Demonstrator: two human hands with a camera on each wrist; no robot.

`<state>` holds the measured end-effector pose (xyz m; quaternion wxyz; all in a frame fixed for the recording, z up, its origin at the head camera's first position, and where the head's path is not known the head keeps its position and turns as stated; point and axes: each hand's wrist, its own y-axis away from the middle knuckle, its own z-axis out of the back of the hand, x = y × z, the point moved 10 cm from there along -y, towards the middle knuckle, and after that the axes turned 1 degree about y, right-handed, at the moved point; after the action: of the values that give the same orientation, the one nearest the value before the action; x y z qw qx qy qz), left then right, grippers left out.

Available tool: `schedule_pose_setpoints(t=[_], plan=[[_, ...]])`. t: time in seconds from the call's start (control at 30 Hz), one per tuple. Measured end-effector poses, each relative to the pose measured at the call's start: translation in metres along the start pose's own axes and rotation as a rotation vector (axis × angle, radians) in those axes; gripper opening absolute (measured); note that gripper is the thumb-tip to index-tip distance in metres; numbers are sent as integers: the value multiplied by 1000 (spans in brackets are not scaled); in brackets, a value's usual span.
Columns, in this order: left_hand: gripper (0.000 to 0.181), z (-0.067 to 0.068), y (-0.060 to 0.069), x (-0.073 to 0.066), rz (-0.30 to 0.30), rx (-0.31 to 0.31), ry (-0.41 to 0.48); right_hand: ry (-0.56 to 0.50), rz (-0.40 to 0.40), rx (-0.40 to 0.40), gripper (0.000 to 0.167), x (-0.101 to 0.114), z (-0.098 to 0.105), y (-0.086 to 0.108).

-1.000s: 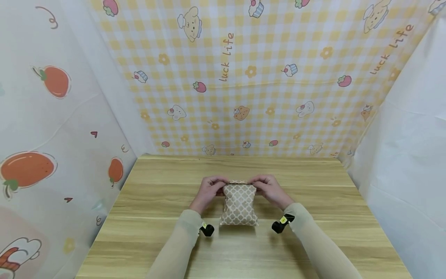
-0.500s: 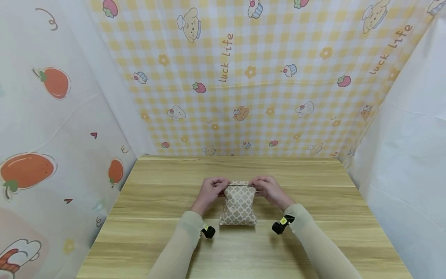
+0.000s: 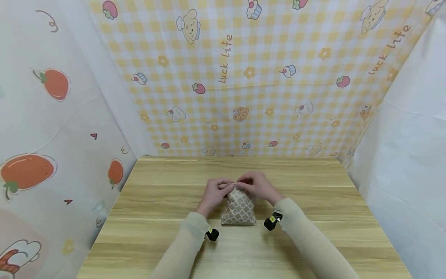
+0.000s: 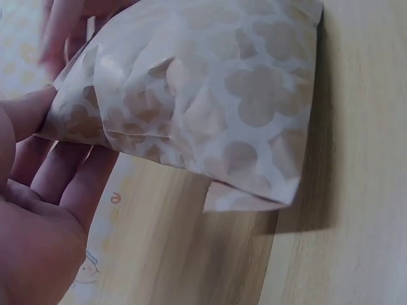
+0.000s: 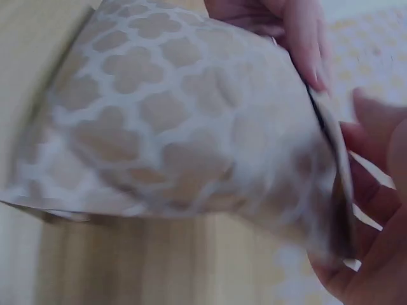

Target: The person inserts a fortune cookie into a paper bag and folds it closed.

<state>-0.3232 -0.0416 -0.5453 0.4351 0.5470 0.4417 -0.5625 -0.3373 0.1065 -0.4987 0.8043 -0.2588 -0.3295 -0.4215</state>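
Note:
A small beige paper bag (image 3: 239,209) with a white lattice pattern stands on the wooden table, its top folded over. My left hand (image 3: 214,195) pinches the upper left of the bag, thumb in front and fingers behind. At the middle of the top edge is my right hand (image 3: 258,186), blurred in the right wrist view. There its thumb (image 5: 375,117) is lifted apart from the paper while the other fingers curve loosely behind the fold. The bag (image 4: 210,89) looks plump in the left wrist view; its contents are hidden.
The wooden table (image 3: 167,182) runs back to a yellow checked cloth (image 3: 226,97) with cartoon prints. A white sheet with fruit prints (image 3: 52,128) hangs at the left, and a plain white one (image 3: 407,128) at the right. Both wrists carry a small black camera (image 3: 212,234).
Both hands held the top corners before. The right hand has moved left to the middle of the top, and the left hand slightly right. The bag's top now looks narrower.

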Motion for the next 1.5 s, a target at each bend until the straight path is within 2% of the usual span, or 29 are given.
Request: schedule_pose_setpoints(t=[0.13,0.27,0.4,0.47,0.53,0.6,0.7,0.77,0.83,1.0,1.07,1.17,1.23,1.37,1.5], plan=[[20,-6,0,-4,-18,9,-31,142,52,12,3,15,-4,-6],[17,-8,-1,-2,-6,4,0,290,123,-12,9,28,-7,-7],[17,-9,0,1,7,7,48,460,271,-51,13,45,-11,-3],[18,-9,-1,3,14,5,67,506,331,-65,13,50,-13,0],[18,-8,-2,5,18,-4,79,497,352,-68,12,51,-13,1],[17,-6,-2,5,18,-15,87,443,328,-56,12,47,-11,1],[16,-1,-3,6,18,-45,91,329,231,-39,15,35,-5,-1],[16,0,-4,7,27,-52,93,297,177,-34,19,29,-1,-2],[16,1,-4,8,38,-53,98,326,172,-35,22,27,0,-2],[15,1,-5,8,57,-54,120,450,270,-62,21,38,-2,2],[15,3,-4,7,58,-65,119,438,265,-72,20,37,-1,3],[16,6,-4,8,55,-79,110,393,209,-63,19,27,3,4],[16,7,-3,10,51,-83,105,400,190,-59,20,24,5,5],[16,9,-3,11,44,-85,122,446,235,-88,22,28,4,10],[14,10,-5,11,49,-84,132,404,239,-126,19,27,9,12]])
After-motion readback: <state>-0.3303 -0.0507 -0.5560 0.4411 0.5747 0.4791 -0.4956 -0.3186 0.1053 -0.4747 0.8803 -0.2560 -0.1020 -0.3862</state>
